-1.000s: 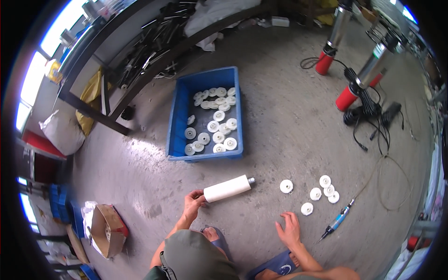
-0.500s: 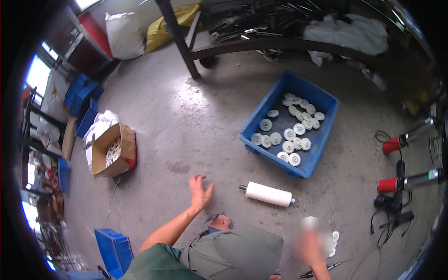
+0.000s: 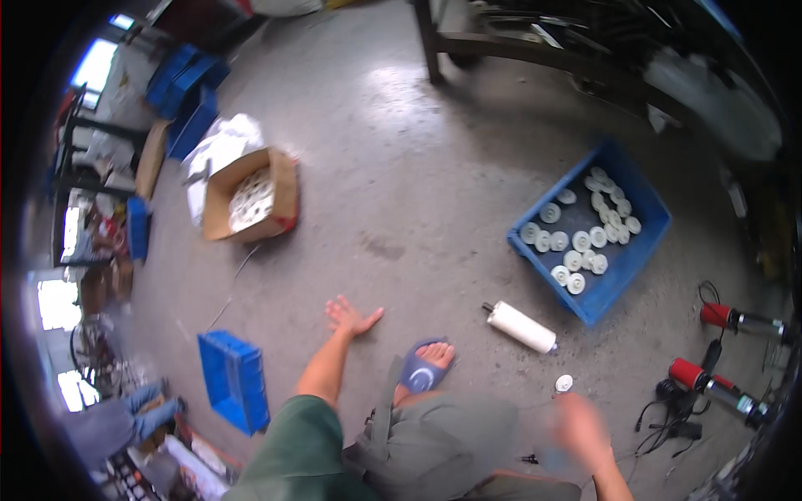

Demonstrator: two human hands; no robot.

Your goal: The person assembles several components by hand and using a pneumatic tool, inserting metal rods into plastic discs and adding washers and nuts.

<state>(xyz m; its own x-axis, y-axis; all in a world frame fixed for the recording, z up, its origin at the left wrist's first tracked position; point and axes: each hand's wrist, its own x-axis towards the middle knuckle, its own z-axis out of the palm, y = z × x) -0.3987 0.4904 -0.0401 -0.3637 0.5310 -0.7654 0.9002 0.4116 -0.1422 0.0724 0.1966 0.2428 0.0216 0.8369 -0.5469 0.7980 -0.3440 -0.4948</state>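
My left hand (image 3: pixel 352 317) is stretched out low over the floor, palm down, fingers spread, holding nothing. My right hand (image 3: pixel 582 430) is smeared by motion at the lower right, beside my knee; its fingers cannot be made out. A pale bluish blur lies just left of it, too unclear to name. Close above that hand, a white round disc (image 3: pixel 564 383) lies on the floor. Between my hands and farther off lies a white roller (image 3: pixel 521 326) with a dark shaft end. Beyond it stands a blue bin (image 3: pixel 637 265) holding many white wheel-like discs (image 3: pixel 598 238).
A cardboard box (image 3: pixel 291 194) of white ring-shaped parts stands at the left, and a blue crate (image 3: pixel 257 387) nearer. Red-ended cylindrical tools (image 3: pixel 687 373) and black cables (image 3: pixel 668 409) lie at the right. A dark bench frame (image 3: pixel 535 46) stands at the back; another person (image 3: pixel 109 426) is at the lower left.
The view has swung left, so the floor items sit farther right. My left hand's fingers have spread flatter. My right hand stays blurred; the whitish shape seen at it earlier no longer shows clearly.
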